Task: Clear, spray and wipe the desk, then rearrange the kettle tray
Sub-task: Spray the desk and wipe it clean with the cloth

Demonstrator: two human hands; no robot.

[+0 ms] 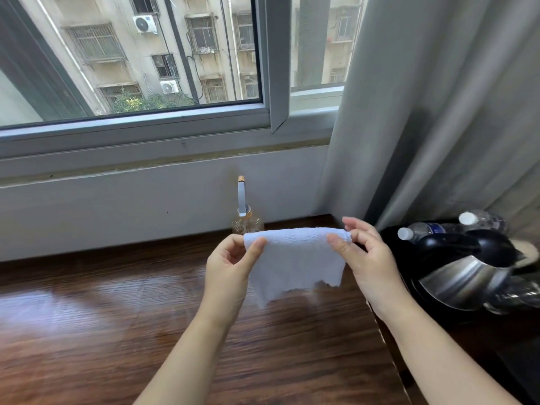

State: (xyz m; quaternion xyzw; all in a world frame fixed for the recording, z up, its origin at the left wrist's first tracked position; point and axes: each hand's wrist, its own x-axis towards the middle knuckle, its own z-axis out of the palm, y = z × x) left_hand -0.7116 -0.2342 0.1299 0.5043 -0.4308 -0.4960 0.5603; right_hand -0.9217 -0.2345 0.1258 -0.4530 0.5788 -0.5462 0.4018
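A white cloth (295,258) hangs folded in the air above the dark wooden desk (117,317). My left hand (230,267) pinches its left top corner and my right hand (365,255) pinches its right top corner. Behind the cloth a clear spray bottle (244,211) with a grey-and-tan nozzle stands at the desk's back edge, its lower body partly hidden by the cloth. At the right, a steel kettle (464,279) with a black lid and handle sits on a black tray (391,235), with two clear water bottles (432,229) lying behind it.
A white wall and a grey window frame (175,133) rise behind the desk. A grey curtain (423,112) hangs at the right, reaching down behind the tray. The desk's right edge (382,331) runs just beside my right forearm.
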